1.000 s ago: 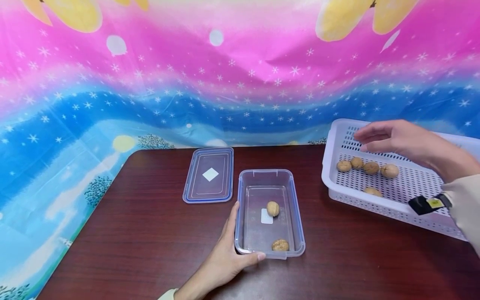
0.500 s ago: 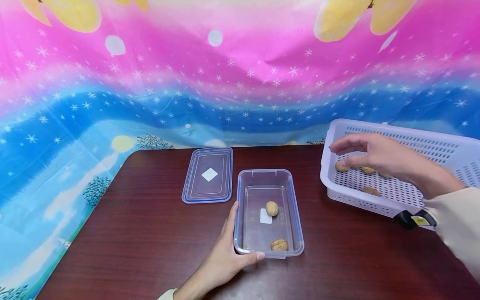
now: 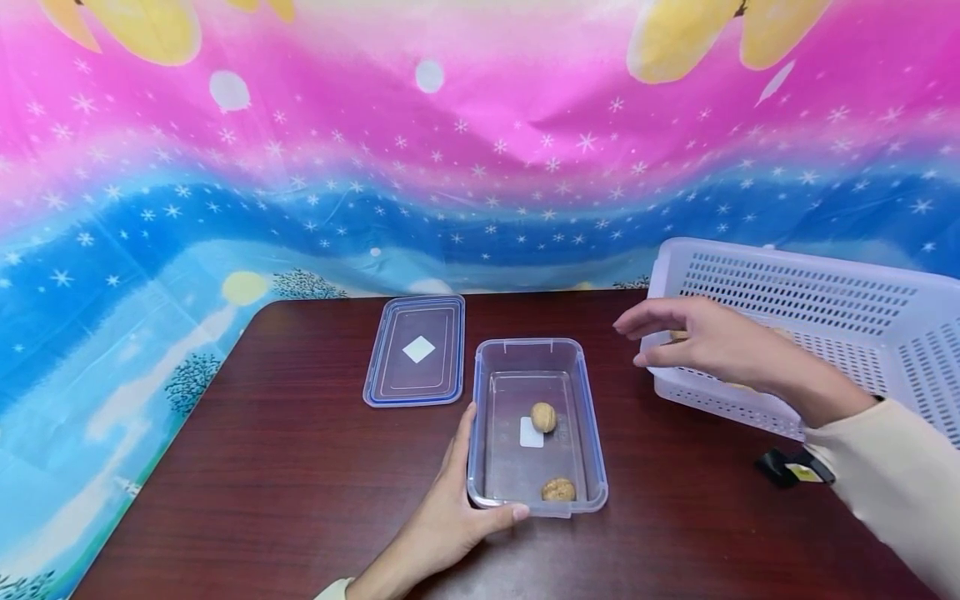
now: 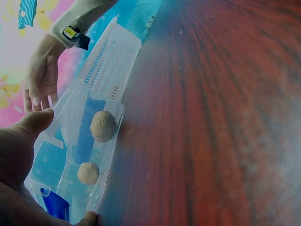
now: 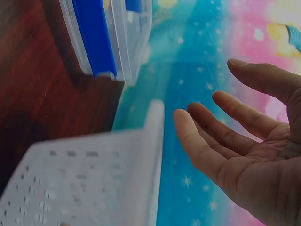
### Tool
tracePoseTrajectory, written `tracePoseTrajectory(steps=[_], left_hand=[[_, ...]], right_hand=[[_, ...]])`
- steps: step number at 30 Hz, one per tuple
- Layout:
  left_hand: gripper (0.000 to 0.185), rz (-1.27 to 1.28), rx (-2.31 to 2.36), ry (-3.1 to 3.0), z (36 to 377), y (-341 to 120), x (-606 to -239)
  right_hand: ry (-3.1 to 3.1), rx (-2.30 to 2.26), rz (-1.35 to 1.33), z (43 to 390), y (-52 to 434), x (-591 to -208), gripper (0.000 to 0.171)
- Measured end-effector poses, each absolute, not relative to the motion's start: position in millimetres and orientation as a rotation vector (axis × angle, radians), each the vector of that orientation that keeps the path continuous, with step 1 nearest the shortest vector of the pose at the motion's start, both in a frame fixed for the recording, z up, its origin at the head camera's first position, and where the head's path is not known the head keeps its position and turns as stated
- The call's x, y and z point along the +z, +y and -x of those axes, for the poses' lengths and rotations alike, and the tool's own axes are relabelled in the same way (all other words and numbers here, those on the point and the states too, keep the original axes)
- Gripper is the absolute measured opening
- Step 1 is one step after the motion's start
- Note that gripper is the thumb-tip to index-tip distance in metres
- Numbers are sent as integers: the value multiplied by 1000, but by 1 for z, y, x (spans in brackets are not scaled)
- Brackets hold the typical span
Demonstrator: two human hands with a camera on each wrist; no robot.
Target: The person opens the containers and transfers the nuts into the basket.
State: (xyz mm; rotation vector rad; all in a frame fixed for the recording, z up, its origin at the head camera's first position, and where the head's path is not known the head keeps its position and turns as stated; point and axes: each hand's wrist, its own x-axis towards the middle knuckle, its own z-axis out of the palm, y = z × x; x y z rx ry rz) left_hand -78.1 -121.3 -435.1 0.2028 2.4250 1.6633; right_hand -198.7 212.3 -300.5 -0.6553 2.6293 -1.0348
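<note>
A clear plastic food container [image 3: 592,425] stands on the table with two walnuts inside, one walnut [image 3: 543,417] near its middle and another walnut [image 3: 558,489] by the near wall. My left hand [image 3: 446,508] grips its near left corner, thumb over the front rim and fingers along the left side. Over the left end of a white perforated basket [image 3: 802,287] hovers my right hand [image 3: 720,346]. In the right wrist view the right hand [image 5: 249,141] has loosely bent, spread fingers and holds nothing. It mostly hides the walnuts in the basket; bits of them show around it.
A clear lid [image 3: 416,392] with a blue seal and white label lies left of the container. Brown tabletop [image 3: 262,467] surrounds these things. A patterned cloth [image 3: 360,192] hangs behind the table's back and left edges.
My right hand has moved left and nearer, from above the walnuts in the basket to past its left rim. The left hand, container and lid stay put.
</note>
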Motion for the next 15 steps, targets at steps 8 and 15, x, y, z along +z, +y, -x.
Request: tracePoseTrajectory(steps=[8,15], left_hand=[[129,-202,1672,2415,78,-121,-435],[128,-194,1665,2402,79,-121,-434]], right_hand=[[2567,-1058,752,193,181,-307,39],[2472,-1110,803,194,157,-320,38]])
